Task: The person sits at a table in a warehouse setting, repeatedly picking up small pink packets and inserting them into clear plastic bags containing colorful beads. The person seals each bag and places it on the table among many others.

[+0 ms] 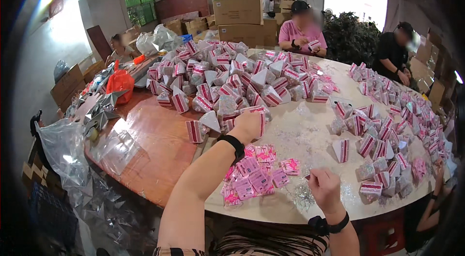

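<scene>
My left hand (pixel 248 126) reaches to the near edge of a big heap of cake-slice ornaments (pixel 237 74), white and glittery with pink-striped sides. Its fingers are closed on one cake-slice ornament (pixel 262 121); the fingertips are partly hidden. Below that arm lies a loose pile of pink and purple printed cards (pixel 254 182). Over the table's near side, my right hand (pixel 325 187) is closed, thumb and fingers pinched together. A tiny dark bit shows at its fingertips, too small to name. Beside it lies a tangle of thin silver strands (pixel 304 195).
More cake-slice ornaments (pixel 382 147) cover the table's right side. Clear plastic bags (pixel 63 144), silver stars (pixel 104 110) and a red-orange bag (pixel 120 84) sit at left. Across the table are a person in pink (pixel 306 28) and one in black (pixel 390 55). Cartons (pixel 237 11) stand behind.
</scene>
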The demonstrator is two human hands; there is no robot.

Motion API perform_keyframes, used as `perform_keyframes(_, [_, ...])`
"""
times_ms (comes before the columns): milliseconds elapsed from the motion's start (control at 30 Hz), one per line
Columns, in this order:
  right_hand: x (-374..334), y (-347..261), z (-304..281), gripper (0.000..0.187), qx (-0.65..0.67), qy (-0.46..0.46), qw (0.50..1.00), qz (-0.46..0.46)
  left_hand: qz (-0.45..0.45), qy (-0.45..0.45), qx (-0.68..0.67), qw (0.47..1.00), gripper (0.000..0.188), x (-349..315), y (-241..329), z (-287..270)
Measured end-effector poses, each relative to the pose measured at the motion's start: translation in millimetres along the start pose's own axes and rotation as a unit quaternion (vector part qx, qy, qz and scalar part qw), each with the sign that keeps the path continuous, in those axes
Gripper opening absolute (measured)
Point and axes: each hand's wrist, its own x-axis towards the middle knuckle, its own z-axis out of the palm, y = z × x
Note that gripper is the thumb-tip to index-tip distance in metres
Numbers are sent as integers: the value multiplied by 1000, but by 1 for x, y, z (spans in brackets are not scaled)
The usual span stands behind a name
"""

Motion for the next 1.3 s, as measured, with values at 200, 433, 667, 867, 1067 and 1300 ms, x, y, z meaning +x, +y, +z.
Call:
perform_keyframes(200, [4, -7, -1, 16, 16, 24, 999, -26, -19, 23, -69, 997, 25, 7, -5, 14])
perform_keyframes(433, [14, -5, -19, 15, 79, 41, 995, 52, -40, -62, -744, 664, 33, -44, 3, -48])
perform_keyframes(667, [48, -9, 4, 12, 113, 90, 989, -14, 3, -120, -864, 489, 34, -100, 30, -49])
perform_keyframes(867, [44, -9, 14, 11, 56, 44, 997, -42, -18, -86, -874, 478, 26, -107, 43, -42])
perform_keyframes(1067, [39, -14, 6, 12, -20, 15, 998, -49, -29, 16, -818, 574, 21, -111, 57, -42])
perform_keyframes(1300, [45, -26, 4, 11, -13, 29, 998, -52, -1, 110, -735, 669, 26, -115, 59, -40])
